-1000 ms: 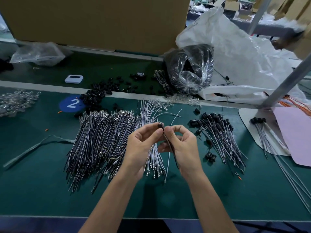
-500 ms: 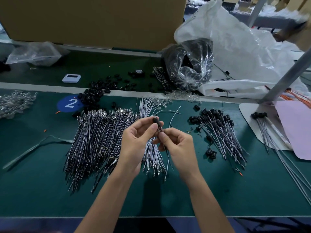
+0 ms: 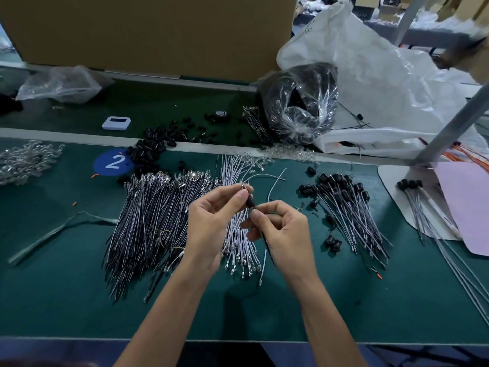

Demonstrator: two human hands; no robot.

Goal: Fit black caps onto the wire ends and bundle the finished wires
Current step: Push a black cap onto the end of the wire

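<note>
Hovering over open green bench mat (image 3: 238, 313), my left hand (image 3: 211, 223) pinches a small black plastic cap (image 3: 250, 201), my right hand (image 3: 283, 234) its thin dark wire (image 3: 267, 246).

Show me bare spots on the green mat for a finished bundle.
Bare: the near strip of green mat before the large pile of uncapped dark wires; the near right corner between the pile of black-capped wires and the long grey wires. Crowded: the middle, and around the loose black caps.

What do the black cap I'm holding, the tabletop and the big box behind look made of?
Black cap on the wire: matte, probably rubber or soft plastic. Tabletop: dull green mat, likely rubber, no glare. Box: brown cardboard, plain matte face.
</note>
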